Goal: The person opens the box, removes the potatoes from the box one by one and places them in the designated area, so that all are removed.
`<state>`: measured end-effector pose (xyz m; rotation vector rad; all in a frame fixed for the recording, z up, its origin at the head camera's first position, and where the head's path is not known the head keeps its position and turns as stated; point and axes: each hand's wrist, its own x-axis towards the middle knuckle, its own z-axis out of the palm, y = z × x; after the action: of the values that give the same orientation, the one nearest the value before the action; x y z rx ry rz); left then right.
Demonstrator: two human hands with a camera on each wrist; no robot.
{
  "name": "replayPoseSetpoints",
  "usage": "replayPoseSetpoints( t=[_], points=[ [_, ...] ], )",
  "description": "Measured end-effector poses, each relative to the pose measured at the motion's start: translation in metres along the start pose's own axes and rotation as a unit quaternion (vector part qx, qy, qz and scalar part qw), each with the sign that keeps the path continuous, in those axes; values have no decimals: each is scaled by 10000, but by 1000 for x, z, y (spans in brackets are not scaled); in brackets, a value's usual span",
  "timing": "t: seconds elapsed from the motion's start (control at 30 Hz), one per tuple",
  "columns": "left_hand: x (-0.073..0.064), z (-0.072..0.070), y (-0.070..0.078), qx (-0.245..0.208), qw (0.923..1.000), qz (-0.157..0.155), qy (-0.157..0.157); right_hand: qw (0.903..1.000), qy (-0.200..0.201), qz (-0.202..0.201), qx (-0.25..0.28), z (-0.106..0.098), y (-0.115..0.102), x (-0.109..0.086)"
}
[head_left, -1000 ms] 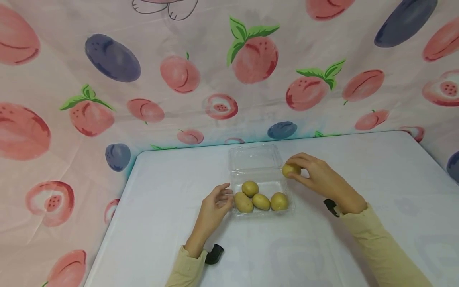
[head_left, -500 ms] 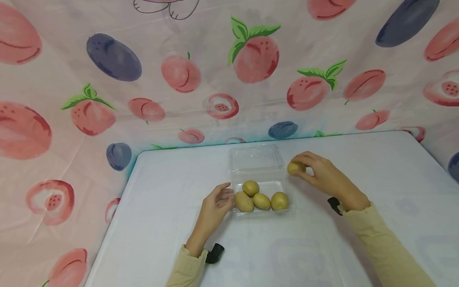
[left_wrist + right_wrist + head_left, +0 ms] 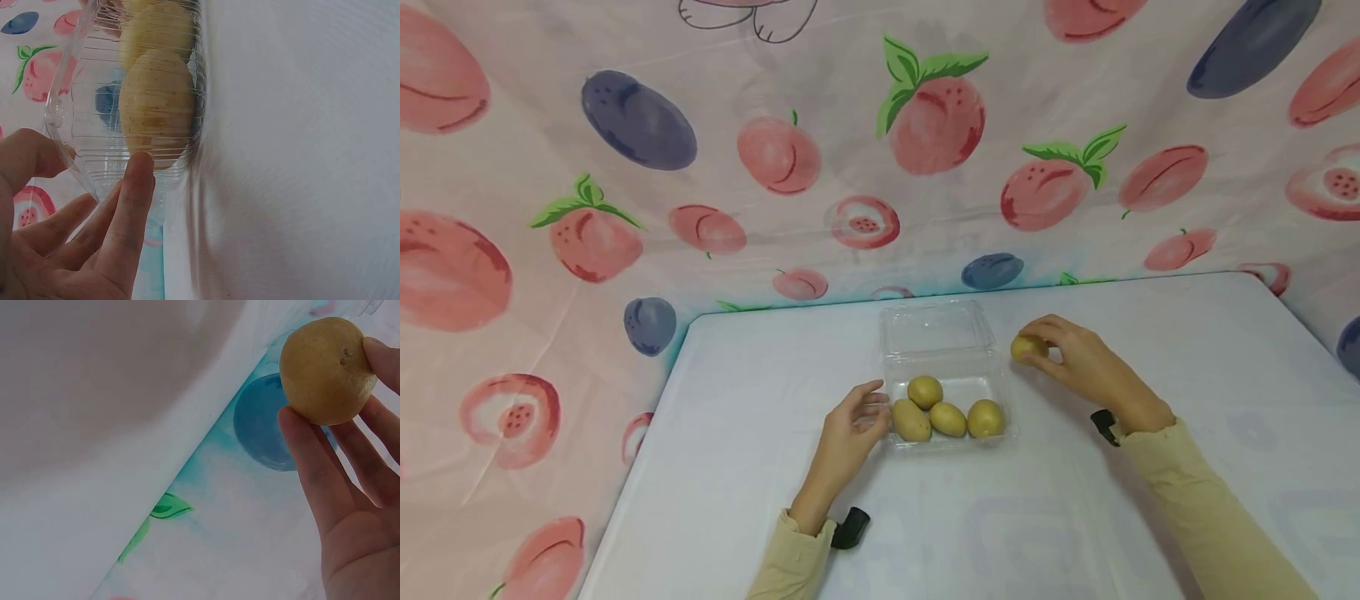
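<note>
A clear plastic clamshell box point(image 3: 958, 387) lies on the table with its lid point(image 3: 936, 327) folded back, away from the person. Several yellow-brown potatoes point(image 3: 948, 419) sit inside, mostly along the near side. At the box's left end, my left hand point(image 3: 848, 433) touches the wall with loosely bent fingers; its fingertips point(image 3: 139, 172) rest against the plastic beside a potato point(image 3: 156, 103). Right of the lid, my right hand point(image 3: 1071, 354) pinches a round potato point(image 3: 1028, 347) between thumb and fingers. Small dark marks show on this potato point(image 3: 328, 372) in the right wrist view.
White cloth covers the table point(image 3: 760, 375). Behind it hangs a pink curtain point(image 3: 850, 125) printed with peaches and blue fruit, which also runs along the left side. A black wrist mount point(image 3: 852, 528) is on the left forearm, another point(image 3: 1105, 427) on the right.
My right hand has moved right and slightly farther back with the potato, away from the box. The left hand stays at the box's left end.
</note>
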<state>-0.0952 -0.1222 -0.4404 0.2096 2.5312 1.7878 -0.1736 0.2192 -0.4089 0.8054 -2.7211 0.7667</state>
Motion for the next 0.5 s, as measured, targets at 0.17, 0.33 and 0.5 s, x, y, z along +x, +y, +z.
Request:
replayPoseSetpoints(
  t=[0.17,0.33,0.5],
  points=[
    [0,0,0,-19,10000,-22,-3,9997,-131,224,-13,0,6,0],
    [0,0,2,-43,10000,-29,-26,9989,-230,398,-18,0,10,-1],
    [0,0,2,-141,9999,-43,-26,9987,-245,439,5,1,16,-2]
  ],
)
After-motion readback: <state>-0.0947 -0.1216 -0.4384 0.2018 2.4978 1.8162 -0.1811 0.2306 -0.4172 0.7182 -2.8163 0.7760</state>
